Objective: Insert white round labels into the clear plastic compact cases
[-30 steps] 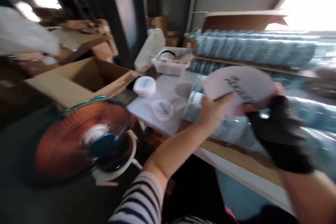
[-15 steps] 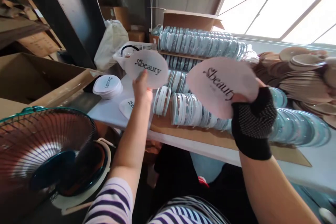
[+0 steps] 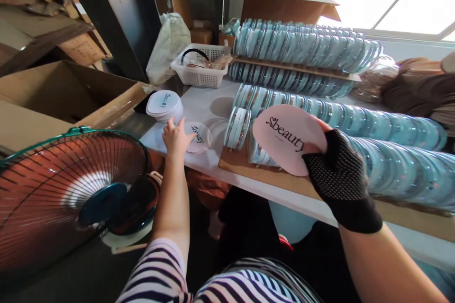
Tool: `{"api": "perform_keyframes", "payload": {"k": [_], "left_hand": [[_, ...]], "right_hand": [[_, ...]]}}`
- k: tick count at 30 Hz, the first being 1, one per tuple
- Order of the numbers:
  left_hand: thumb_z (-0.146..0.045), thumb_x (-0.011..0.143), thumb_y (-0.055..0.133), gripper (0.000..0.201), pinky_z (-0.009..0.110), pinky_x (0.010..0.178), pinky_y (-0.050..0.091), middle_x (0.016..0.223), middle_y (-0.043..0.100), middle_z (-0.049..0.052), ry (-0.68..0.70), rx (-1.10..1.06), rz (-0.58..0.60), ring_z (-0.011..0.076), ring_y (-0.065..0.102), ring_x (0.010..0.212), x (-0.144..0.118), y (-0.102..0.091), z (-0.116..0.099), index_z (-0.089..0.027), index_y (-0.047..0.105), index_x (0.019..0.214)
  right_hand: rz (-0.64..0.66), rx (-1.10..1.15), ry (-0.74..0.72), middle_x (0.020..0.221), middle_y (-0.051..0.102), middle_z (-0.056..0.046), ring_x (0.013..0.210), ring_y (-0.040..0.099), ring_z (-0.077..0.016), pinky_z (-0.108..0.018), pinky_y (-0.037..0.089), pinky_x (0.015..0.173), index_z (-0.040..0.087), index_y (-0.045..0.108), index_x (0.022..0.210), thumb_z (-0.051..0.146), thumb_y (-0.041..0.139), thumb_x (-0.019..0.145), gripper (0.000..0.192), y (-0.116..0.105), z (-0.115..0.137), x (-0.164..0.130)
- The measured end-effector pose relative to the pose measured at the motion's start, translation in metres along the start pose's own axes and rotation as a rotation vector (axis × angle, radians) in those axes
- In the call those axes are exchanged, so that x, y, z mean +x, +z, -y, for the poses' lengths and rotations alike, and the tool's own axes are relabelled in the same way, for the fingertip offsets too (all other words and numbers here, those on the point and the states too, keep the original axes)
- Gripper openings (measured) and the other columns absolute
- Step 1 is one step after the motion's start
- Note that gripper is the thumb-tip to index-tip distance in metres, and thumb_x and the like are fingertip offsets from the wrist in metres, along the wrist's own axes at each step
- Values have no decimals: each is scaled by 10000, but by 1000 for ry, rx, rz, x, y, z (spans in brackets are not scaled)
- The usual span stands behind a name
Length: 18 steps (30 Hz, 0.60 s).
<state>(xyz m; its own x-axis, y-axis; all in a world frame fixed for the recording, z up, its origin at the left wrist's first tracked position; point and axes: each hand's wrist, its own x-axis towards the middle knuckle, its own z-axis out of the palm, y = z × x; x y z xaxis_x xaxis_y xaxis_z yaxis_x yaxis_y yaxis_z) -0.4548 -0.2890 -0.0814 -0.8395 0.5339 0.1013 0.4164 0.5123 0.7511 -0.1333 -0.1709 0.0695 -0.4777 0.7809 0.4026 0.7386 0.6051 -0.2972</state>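
Observation:
My right hand [image 3: 336,165], in a black fingerless glove with pale dots, grips a round pink card [image 3: 284,139] printed "beauty" by its right edge. The card is held up before rows of clear round cases. My bare left hand [image 3: 177,139] is at the table's left end with its fingers spread. Its fingertips reach the side of a stack of round white printed cards [image 3: 164,103]. Close to its thumb, a single round printed card [image 3: 204,139] lies flat on the table; whether the thumb touches it I cannot tell.
Rows of clear round cases [image 3: 302,49] line the white table [image 3: 209,161], some on cardboard. A white basket [image 3: 201,75] stands behind the stack. Left of the table are an open cardboard box [image 3: 46,99] and a fan [image 3: 71,189]. Brown items [image 3: 408,80] are piled at the right.
My left hand has gone down and left, and no longer holds up a printed card. My right hand still holds the pink card, slightly lower. The view has shifted left.

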Motion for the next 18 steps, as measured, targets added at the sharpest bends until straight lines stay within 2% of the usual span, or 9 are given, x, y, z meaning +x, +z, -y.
{"api": "perform_keyframes", "payload": {"k": [2, 3, 5, 8, 9, 11, 14, 18], "left_hand": [[-778, 650, 678, 884, 526, 1180, 175, 1588, 325, 69, 124, -102, -34, 474, 254, 1437, 0, 7, -21, -276, 562, 1369], [-788, 694, 627, 881, 496, 1193, 185, 1592, 332, 67, 186, -209, -4, 428, 257, 1456, 0, 15, -33, -274, 527, 1402], [-768, 765, 565, 847, 451, 1205, 222, 1590, 358, 60, 244, -470, 144, 335, 270, 1481, -1, 37, -55, -282, 458, 1450], [-629, 863, 546, 721, 406, 1209, 248, 1610, 329, 38, 154, -793, 447, 246, 271, 1496, -12, 76, -80, -307, 388, 1488], [-573, 881, 549, 684, 389, 1211, 249, 1612, 324, 30, 109, -867, 504, 228, 269, 1497, -17, 87, -85, -309, 385, 1490], [-472, 893, 554, 648, 365, 1213, 254, 1618, 306, 11, 46, -980, 539, 200, 256, 1500, -29, 103, -91, -309, 379, 1495], [-416, 894, 552, 628, 384, 1208, 275, 1621, 294, -26, 16, -1064, 510, 204, 255, 1500, -43, 108, -93, -344, 378, 1493], [-483, 873, 595, 620, 432, 1195, 291, 1578, 389, -19, 24, -1001, 540, 254, 331, 1470, -41, 95, -88, -385, 429, 1462]], "right_hand": [[57, -17, 10, 1067, 705, -126, 808, 675, -287, -447, 563, 688, 249, 495, 1434, 342, 428, 889, 557, 2, 11, 3], [80, -18, 14, 1062, 706, -129, 796, 671, -282, -439, 562, 684, 239, 474, 1455, 328, 421, 884, 581, 3, 17, 3], [103, -6, 12, 1030, 710, -133, 776, 665, -276, -420, 560, 672, 218, 454, 1474, 315, 417, 877, 606, 7, 28, 3], [150, -8, 21, 943, 716, -132, 725, 654, -265, -386, 549, 643, 187, 420, 1497, 303, 418, 878, 630, 18, 45, 2], [184, -22, 31, 901, 715, -130, 702, 649, -258, -375, 541, 635, 174, 410, 1504, 298, 420, 882, 634, 23, 49, 2], [260, -54, 51, 826, 708, -123, 662, 638, -244, -356, 525, 630, 156, 401, 1509, 287, 419, 892, 631, 33, 56, 3], [323, -89, 60, 790, 704, -121, 646, 634, -233, -345, 508, 638, 150, 394, 1514, 274, 404, 907, 620, 45, 63, 7], [353, -103, 34, 827, 716, -140, 682, 645, -231, -339, 499, 670, 129, 379, 1519, 269, 404, 906, 629, 54, 66, 10]]}}
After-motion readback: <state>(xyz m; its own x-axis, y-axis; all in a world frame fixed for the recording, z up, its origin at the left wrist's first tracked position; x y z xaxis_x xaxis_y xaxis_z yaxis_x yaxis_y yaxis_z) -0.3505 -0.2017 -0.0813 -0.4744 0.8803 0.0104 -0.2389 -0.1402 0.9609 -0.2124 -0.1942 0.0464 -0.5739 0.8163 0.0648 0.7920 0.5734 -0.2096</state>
